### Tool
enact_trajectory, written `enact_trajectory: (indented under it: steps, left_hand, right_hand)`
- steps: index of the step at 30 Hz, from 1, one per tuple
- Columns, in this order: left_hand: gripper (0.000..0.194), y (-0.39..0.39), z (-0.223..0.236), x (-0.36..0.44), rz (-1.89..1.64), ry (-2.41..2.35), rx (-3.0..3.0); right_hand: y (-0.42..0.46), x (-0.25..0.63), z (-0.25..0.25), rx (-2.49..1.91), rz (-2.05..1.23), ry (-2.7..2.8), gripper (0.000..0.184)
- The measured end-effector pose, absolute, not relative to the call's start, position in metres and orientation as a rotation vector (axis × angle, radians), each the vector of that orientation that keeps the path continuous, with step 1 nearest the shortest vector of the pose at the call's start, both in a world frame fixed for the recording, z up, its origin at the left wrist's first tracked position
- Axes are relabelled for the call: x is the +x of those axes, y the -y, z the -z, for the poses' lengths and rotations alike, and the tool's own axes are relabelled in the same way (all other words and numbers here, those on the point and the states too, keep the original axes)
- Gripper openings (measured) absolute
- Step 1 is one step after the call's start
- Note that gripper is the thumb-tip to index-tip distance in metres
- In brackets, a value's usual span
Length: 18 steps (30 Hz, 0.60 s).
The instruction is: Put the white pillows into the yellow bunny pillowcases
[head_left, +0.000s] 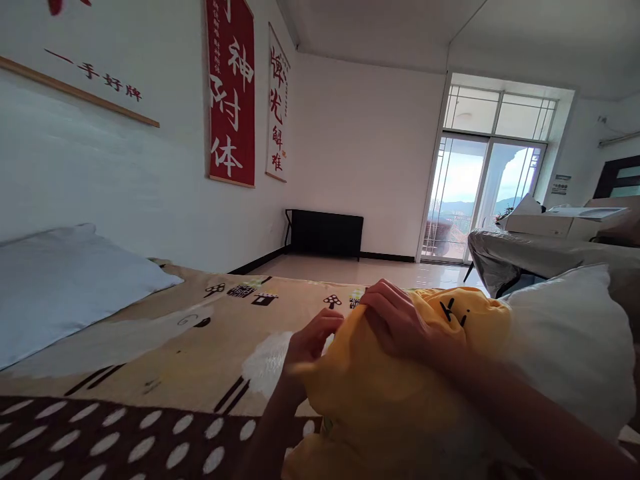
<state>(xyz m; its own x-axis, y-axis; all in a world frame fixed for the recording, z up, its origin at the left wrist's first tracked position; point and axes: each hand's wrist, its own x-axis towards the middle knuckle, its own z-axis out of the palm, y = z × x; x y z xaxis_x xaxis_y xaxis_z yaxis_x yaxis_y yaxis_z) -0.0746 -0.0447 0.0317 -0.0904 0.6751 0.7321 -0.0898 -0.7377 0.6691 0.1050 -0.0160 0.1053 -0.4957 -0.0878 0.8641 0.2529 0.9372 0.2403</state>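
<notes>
A yellow pillowcase (380, 393) lies bunched in front of me on the bed, pulled partly over a white pillow (570, 347) that sticks out at its right end. My left hand (310, 347) pinches the near edge of the yellow cloth, fingers curled. My right hand (395, 320) rests on top of the cloth with its fingers closed over a fold.
The bed has a tan patterned sheet (200, 333) and a brown dotted border (100, 440). Another white pillow (65, 287) lies at the left by the wall. A covered table (540, 257) with boxes stands at the right; a glass door (475, 200) is beyond.
</notes>
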Motion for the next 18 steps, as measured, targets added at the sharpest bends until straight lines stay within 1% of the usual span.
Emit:
enact_trajectory:
  steps: [3, 5, 8, 10, 12, 14, 18]
  left_hand:
    - [0.029, 0.05, -0.033, -0.073, -2.037, -0.699, 1.725]
    - [0.026, 0.052, -0.031, -0.073, -2.179, -0.835, 1.76]
    - [0.015, 0.055, -0.028, -0.075, -2.234, -1.069, 1.825]
    - [0.019, 0.056, -0.032, -0.077, -2.235, -1.0, 1.857]
    - [0.024, 0.058, -0.038, -0.081, -2.225, -0.778, 1.882]
    - [0.023, 0.06, -0.045, -0.087, -2.164, -0.618, 1.913]
    - [0.017, 0.067, -0.052, -0.097, -1.85, -0.715, 1.901]
  right_hand:
    - [0.019, 0.106, -0.106, -0.12, 0.42, 2.034, 0.013]
    - [0.022, 0.108, -0.11, -0.13, 0.371, 2.068, 0.013]
    - [0.028, 0.109, -0.119, -0.168, 0.254, 2.199, 0.015]
    - [0.031, 0.108, -0.122, -0.181, 0.19, 2.274, 0.012]
    - [0.032, 0.104, -0.123, -0.2, 0.145, 2.295, 0.008]
    - [0.031, 0.101, -0.121, -0.227, 0.126, 2.277, 0.009]
    - [0.03, 0.096, -0.118, -0.243, 0.137, 2.239, 0.015]
